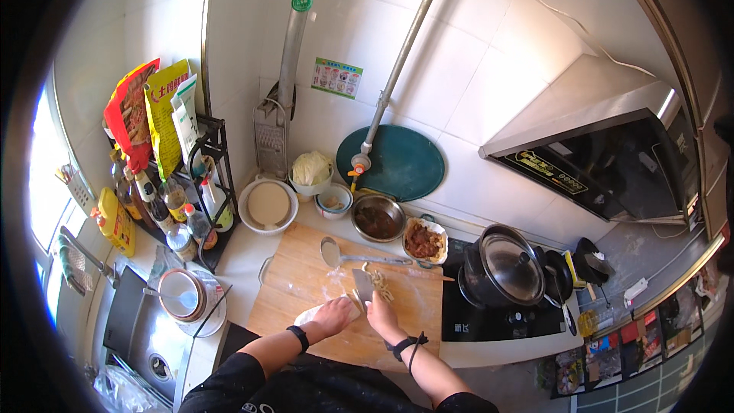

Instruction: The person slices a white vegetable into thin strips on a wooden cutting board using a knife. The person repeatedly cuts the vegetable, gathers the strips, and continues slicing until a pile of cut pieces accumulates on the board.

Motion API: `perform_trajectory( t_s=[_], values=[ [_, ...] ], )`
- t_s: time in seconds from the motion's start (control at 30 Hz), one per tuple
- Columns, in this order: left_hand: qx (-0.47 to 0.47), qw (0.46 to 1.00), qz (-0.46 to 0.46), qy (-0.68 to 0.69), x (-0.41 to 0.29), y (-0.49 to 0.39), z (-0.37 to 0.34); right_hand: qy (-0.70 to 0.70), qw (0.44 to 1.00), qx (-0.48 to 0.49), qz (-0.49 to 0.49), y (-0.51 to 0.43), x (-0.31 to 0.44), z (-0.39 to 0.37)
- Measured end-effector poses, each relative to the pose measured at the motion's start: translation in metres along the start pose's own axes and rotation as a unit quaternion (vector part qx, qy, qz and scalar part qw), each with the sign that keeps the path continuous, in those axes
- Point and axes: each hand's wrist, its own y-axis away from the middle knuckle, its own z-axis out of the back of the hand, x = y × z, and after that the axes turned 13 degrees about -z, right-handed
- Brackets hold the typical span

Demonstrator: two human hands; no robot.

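A wooden cutting board [304, 275] dusted with flour lies before me. My left hand [334, 316] presses on a folded slab of pale dough [309, 314], fingers near its right end. My right hand [381, 314] grips the handle of a kitchen cleaver, the handle itself hidden in the fist. The cleaver's blade [362, 285] stands just right of the dough slab, between it and a small heap of cut dough strips [379, 285]. Above them lies a metal ladle or skimmer [367, 259], and a wooden rolling pin [430, 276] lies at the board's upper right.
Behind the board stand a metal bowl of dark food [377, 219], a dish of reddish-brown food [425, 241] and a white colander [246, 212]. A lidded pot [510, 267] sits on the black stove at right. Bottles [175, 201] and a sink [157, 332] are at left.
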Motion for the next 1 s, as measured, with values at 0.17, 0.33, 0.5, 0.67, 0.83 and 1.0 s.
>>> perform_trajectory(
  t_s=[0.17, 0.33, 0.5, 0.67, 0.83, 1.0],
  values=[
    [-0.001, 1.000, -0.014, -0.005, -0.002, 0.000, 0.005, 0.131, 0.986, 0.071, 0.076, 0.012, 0.013, 0.012],
    [0.003, 1.000, -0.024, -0.012, 0.000, -0.001, 0.006, 0.194, 0.975, 0.075, 0.078, 0.012, 0.022, 0.012],
    [0.012, 1.000, -0.021, 0.008, 0.003, -0.003, 0.003, 0.209, 0.970, 0.106, 0.065, 0.009, 0.029, 0.010],
    [0.012, 0.997, -0.064, -0.036, 0.006, -0.003, -0.001, 0.179, 0.975, 0.123, 0.040, 0.002, 0.025, 0.000],
    [0.023, 0.999, -0.040, -0.026, 0.005, -0.003, -0.003, 0.172, 0.980, 0.066, 0.081, 0.003, 0.019, -0.013],
    [0.036, 0.999, -0.038, -0.016, 0.003, -0.003, 0.003, 0.132, 0.986, 0.075, 0.070, 0.009, 0.015, -0.020]
  ],
)
